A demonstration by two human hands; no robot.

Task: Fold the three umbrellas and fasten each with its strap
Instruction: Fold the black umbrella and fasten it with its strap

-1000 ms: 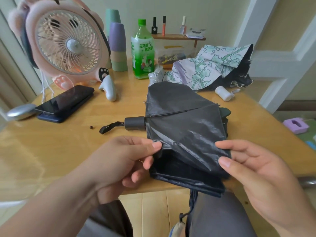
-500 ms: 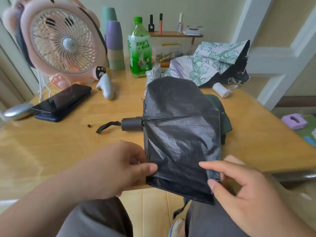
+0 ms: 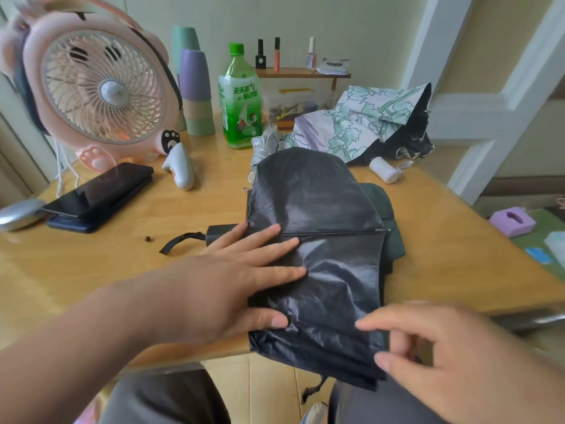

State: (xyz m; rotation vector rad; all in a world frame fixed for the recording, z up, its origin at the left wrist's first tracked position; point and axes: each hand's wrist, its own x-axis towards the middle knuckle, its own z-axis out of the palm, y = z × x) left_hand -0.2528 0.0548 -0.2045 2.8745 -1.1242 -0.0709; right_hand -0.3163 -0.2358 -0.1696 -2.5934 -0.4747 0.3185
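A black umbrella (image 3: 315, 240) lies collapsed on the wooden table (image 3: 91, 270), canopy loose and flattened, its near edge hanging over the table front. Its dark handle (image 3: 220, 232) and wrist loop (image 3: 180, 243) point left. My left hand (image 3: 232, 280) presses flat on the canopy's left part, fingers straight and spread. My right hand (image 3: 443, 356) pinches the canopy's near right corner between index finger and thumb. A floral umbrella (image 3: 367, 120) lies loose at the back right with its white handle (image 3: 385, 174). Behind the black one, a silver umbrella (image 3: 266, 142) pokes out.
A pink fan (image 3: 101, 87), stacked cups (image 3: 195, 93) and a green bottle (image 3: 241, 99) stand at the back. A phone (image 3: 97, 191) and a white gadget (image 3: 180, 166) lie left. A dark green fabric (image 3: 388, 215) sits under the black canopy.
My left hand let go of the canopy edge and moved forward to lie flat on the fabric. The canopy now lies flatter, and my right hand stays at its near right corner.
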